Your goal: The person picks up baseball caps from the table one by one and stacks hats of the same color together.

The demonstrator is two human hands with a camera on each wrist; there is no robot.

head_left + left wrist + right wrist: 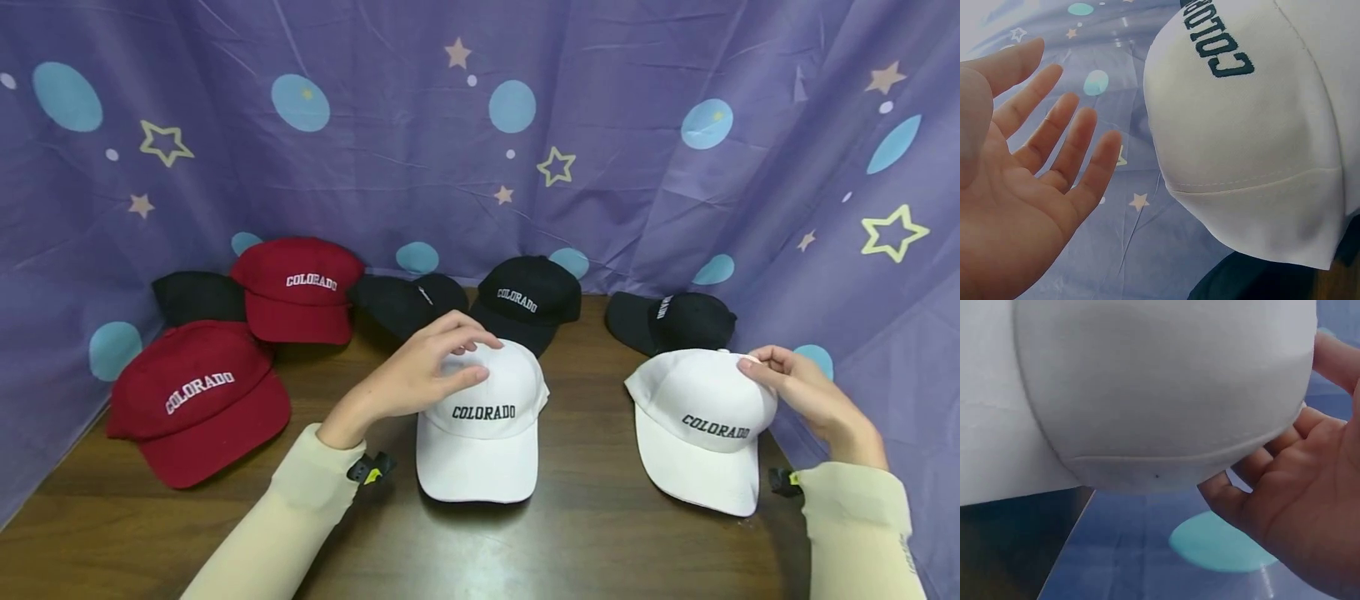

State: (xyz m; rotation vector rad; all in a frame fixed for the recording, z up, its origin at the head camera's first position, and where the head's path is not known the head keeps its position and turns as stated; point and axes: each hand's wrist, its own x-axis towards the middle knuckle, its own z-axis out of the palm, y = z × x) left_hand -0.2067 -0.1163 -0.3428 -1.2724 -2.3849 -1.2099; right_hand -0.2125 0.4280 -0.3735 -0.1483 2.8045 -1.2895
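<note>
Placement seems the step in hand: my right hand (817, 404) pinches the four-o'clock white cap (701, 425), my left hand (412, 375), loosely spread, hangs by the six-o'clock white cap (483, 425); next move likely calls for easing that pinch.

From behind the person, I read the clock about the middle white cap (477, 458). Passage, 3 o'clock: strip of wooden table (585, 450), ending at the right white cap (693, 408), which the right hand (806, 396) grips. Passage, 6 o'clock: open tabletop. Obstructions: left hand (423, 371), 10 o'clock, apart from the cap; left sleeve (277, 521), 8 o'clock; black caps (540, 283), 11 and 1 o'clock; curtain (622, 200) behind these.
</note>
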